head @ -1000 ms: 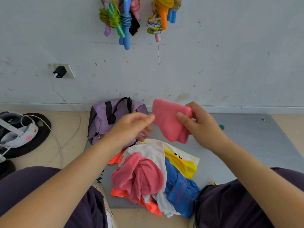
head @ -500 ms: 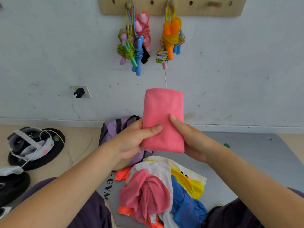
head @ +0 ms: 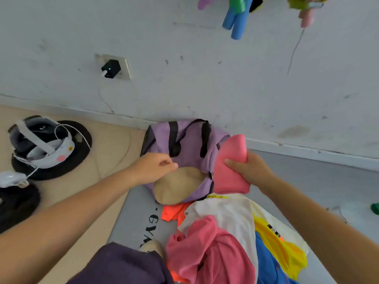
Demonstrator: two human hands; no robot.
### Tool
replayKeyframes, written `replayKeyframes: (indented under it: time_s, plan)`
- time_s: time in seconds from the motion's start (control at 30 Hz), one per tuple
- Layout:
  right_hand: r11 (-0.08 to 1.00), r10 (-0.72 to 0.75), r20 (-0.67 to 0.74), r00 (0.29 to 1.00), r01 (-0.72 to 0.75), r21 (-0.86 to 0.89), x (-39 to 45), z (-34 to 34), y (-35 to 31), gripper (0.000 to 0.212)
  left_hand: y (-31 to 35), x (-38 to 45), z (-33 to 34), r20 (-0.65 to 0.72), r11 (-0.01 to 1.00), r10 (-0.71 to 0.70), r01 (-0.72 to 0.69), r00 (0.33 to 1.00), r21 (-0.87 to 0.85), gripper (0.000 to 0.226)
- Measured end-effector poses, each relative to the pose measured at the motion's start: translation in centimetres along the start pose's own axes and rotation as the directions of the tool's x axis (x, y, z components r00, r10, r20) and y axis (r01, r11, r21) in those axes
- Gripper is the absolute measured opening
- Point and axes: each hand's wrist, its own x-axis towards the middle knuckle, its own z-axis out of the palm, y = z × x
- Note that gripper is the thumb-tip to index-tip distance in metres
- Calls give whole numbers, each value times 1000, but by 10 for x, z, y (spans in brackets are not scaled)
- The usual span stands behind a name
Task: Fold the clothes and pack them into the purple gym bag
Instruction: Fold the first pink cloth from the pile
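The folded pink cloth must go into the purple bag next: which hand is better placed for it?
The right hand, probably. It already grips the folded pink cloth just beside the purple bag. The left hand pinches the bag's edge, holding the opening wide.

left hand (head: 152, 168) pulling bag (head: 188, 140) open, cloth (head: 231, 173) lowered

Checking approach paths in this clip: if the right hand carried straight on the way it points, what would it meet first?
Probably the purple bag. The right hand holds the folded pink cloth pointing up-left at the bag's side by the opening, so the cloth would likely touch there first; depth is unclear.
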Motion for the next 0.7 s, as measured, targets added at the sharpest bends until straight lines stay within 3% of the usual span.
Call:
replayKeyframes:
  time_s: [0.17,0.3,0.4,0.5,0.6,0.7]
  plan:
    - [991,-25,183,983,47,-122,79,91,49,22,-89,65,77,91,995,-7,-2,996,98,30]
    - [951,-19,272,962,101,-291,112,135,74,34,-125,93,111,88,997,-55,50,995,54,42]
    - [859,-15,269,963,150,-490,124,136,94,45,-149,100,121,97,882,-20,-28,995,470,55]
    - [808,-15,217,976,140,-573,128,116,103,47,-156,97,109,-70,730,34,23,997,683,65]
    - [810,-52,135,989,121,-573,126,84,90,43,-142,94,82,-203,770,52,90,978,631,80]
    - [788,-135,90,987,162,-594,116,47,61,35,-111,87,57,-256,785,101,81,962,614,78]
